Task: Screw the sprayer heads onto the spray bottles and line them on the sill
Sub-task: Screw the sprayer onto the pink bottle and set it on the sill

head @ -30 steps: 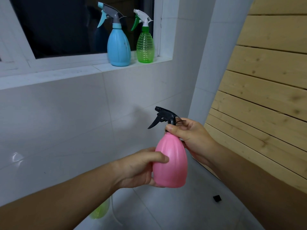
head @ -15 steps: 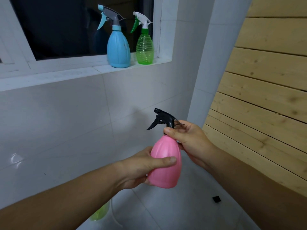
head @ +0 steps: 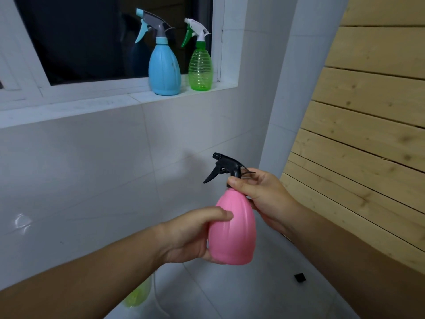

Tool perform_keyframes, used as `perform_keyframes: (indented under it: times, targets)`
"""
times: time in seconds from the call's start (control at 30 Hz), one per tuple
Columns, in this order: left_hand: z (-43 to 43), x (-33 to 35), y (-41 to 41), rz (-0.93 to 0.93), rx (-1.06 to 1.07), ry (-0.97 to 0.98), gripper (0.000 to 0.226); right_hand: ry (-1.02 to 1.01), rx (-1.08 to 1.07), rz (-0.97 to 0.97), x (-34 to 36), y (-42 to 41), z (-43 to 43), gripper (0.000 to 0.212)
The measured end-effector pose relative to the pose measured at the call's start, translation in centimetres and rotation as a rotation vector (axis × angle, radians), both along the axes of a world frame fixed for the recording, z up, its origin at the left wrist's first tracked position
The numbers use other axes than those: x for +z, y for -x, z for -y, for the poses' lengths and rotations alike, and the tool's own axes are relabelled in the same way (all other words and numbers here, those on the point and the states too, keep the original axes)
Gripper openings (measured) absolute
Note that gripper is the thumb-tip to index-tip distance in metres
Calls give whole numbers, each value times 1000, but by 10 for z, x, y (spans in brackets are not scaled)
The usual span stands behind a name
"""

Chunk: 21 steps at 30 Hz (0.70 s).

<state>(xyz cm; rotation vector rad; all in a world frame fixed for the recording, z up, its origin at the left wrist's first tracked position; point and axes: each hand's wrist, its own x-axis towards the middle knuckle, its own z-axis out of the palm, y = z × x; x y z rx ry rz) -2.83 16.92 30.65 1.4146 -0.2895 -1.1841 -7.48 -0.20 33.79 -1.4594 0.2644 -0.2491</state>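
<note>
A pink spray bottle [head: 232, 229] is held upright in front of me, below the window. My left hand [head: 190, 236] wraps its lower body from the left. My right hand [head: 264, 196] pinches the collar of the black sprayer head [head: 226, 168] sitting on the bottle's neck, nozzle pointing left. On the white sill [head: 103, 107] stand a blue bottle [head: 164, 72] with a grey and teal head and, to its right, a clear green bottle [head: 200, 67] with a white and green head.
A yellow-green bottle [head: 138, 295] lies on the tiled floor, partly hidden under my left forearm, with a thin white tube beside it. A small black piece [head: 299, 277] lies on the floor at the right. Wooden slats [head: 368, 134] fill the right side.
The pink bottle tilted and then came upright again while both hands kept hold. My view shifted slightly, and the right hand's fingers turned a little on the head's collar.
</note>
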Motion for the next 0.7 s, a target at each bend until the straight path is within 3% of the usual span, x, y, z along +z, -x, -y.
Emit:
perform_keyframes:
  times: [0.07,0.2,0.37,0.47,0.7]
  targets:
    - [-3,-3,-4,-5,-36,16,54,13,-8,1,0,0,0,9]
    - [-2,-4,1,225,-9,-122,80,55,-8,-40,-6,0,-5,22]
    - [6,-1,9,324,25,-34,58,25,-31,-23,-7,-3,-6,40]
    - [5,-3,9,282,63,26,69,9,-17,-22,-7,-3,-5,40]
    - [-3,-4,-1,102,1,157,53,-35,-20,-50,-4,-2,-2,41]
